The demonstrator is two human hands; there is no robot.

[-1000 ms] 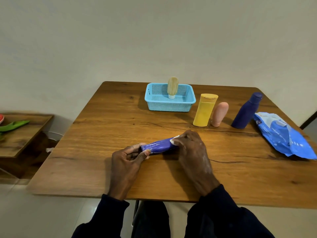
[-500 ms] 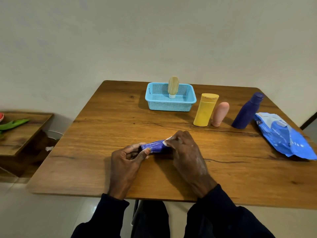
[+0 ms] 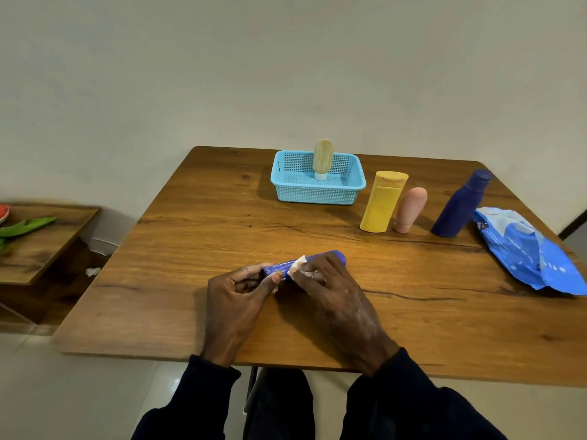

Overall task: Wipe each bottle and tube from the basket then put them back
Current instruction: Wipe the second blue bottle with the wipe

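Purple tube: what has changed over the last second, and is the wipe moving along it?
The right hand, holding the white wipe on the purple tube, slid left along it toward the left hand; the tube's right end now shows past that hand. The left hand still pinches the left end. The basket with its beige tube, yellow bottle, pink tube, dark blue bottle and wipes packet stayed put.

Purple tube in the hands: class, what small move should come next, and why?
Probably slide the right hand with the white wipe rightward along the purple tube. The left hand pinches one end, the wipe sits beside it, and the far end pokes out uncovered.
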